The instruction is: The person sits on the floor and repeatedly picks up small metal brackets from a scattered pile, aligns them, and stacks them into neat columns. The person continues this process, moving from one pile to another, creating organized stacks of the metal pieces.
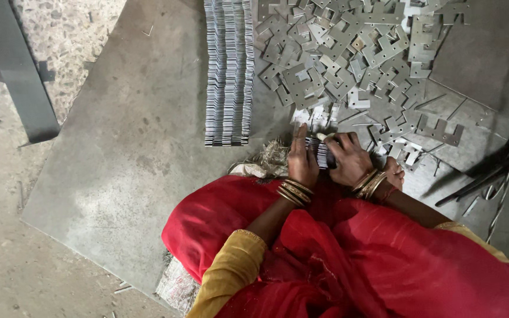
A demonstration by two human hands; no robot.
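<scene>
- The left hand [301,160] and right hand [349,158] close from both sides on a small stack of stamped metal plates [320,152], at 12 o'clock from the red-draped lap.
- Thin, stiff and likely sharp-edged, the stack looks best gripped by its flat ends.
- A loose heap of plates [349,53] lies at 1 o'clock, with finished rows [229,70] at 11.

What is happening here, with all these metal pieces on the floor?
A person sits on a grey metal sheet. The left hand and right hand together hold a small stack of flat metal pieces. A loose pile of stamped pieces lies ahead, beside long neat rows of stacked pieces.
</scene>
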